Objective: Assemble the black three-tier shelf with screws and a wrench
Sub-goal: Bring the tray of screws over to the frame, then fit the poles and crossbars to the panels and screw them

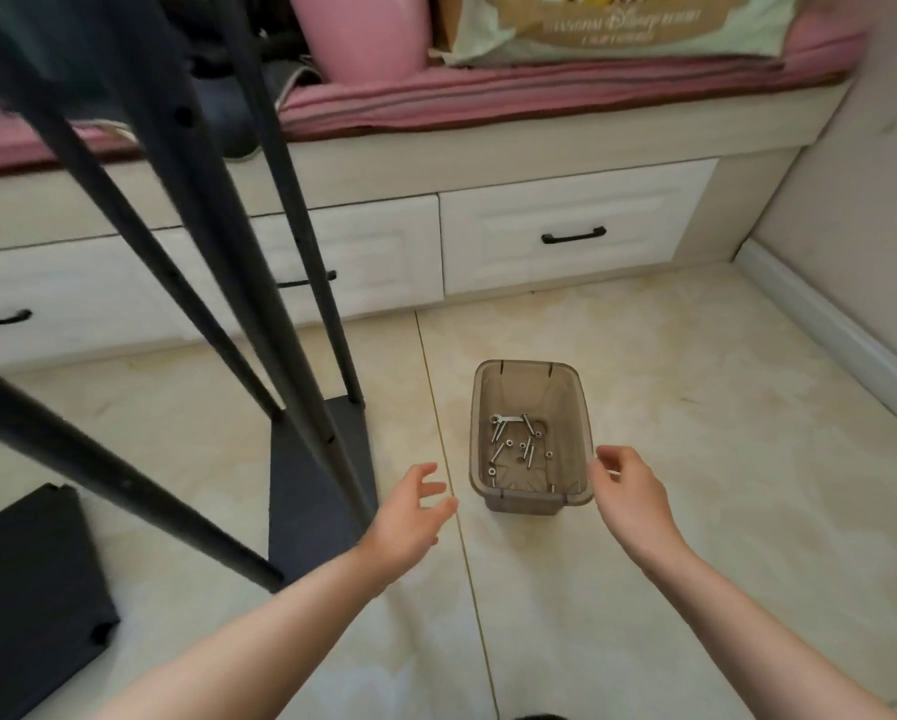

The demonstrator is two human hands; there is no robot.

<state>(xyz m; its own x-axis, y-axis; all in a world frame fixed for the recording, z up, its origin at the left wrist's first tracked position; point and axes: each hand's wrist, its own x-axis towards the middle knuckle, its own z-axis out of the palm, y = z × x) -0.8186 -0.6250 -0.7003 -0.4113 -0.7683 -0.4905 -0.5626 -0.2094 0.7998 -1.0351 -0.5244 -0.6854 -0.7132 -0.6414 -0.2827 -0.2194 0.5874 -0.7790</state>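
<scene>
Your left hand (410,517) and right hand (625,493) hover with fingers loosely spread, holding nothing. Between them sits the translucent brown plastic bin (531,490) holding silver screws (526,449) and a small steel wrench (506,419). Left of your left hand stands the black metal shelf frame (311,459).

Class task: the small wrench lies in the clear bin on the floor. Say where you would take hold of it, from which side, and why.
Pinch the wrench by its flat shaft, reaching straight down through the open top of the bin. It lies flat on the bottom at the far end, among loose screws, and the tall walls block any sideways approach. The right hand hovers nearest.
</scene>
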